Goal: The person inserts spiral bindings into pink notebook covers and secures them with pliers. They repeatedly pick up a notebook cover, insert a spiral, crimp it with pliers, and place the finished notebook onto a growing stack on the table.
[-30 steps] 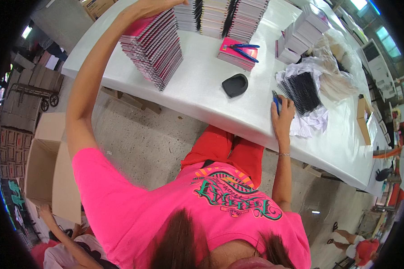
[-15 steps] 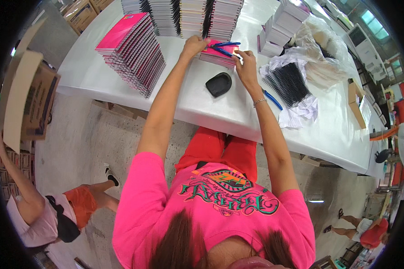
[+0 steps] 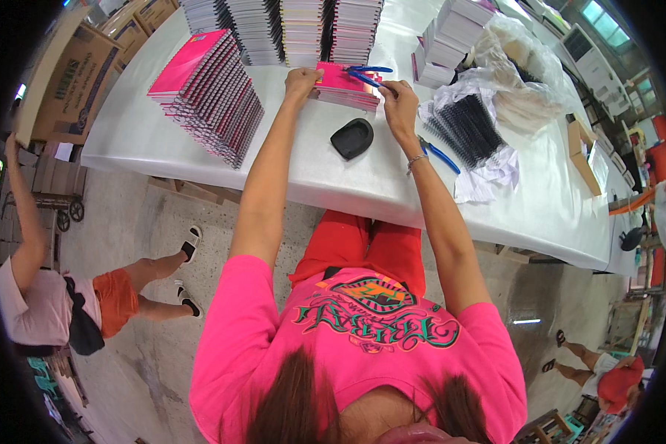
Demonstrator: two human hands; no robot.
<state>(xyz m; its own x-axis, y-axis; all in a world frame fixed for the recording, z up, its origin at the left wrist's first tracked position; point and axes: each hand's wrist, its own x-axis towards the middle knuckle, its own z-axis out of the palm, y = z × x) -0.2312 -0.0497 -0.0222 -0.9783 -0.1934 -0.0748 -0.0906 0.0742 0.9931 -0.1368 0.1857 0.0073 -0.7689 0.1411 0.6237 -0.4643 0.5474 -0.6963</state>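
A low pile of notebooks with pink covers lies on the table in front of the tall stacks. My left hand is closed at its left edge, thumb and fingers on the top notebook. Over the pink cover are blue-handled pliers, jaws toward the left. My right hand is closed at the pile's right end, its fingertips around one handle of the pliers. Whether those fingers also touch the notebook's edge is hidden. Nearer me sits a black hollow rounded piece.
Pink spiral notebooks rise in a leaning stack at left. More stacks stand behind. Right of my hand are other blue-handled pliers, black binding coils on paper and clear plastic. A person handles a carton at left.
My right hand and the pliers have shifted slightly right relative to the pile; my left hand stays at its left edge. The person at left has moved, and the carton is farther up.
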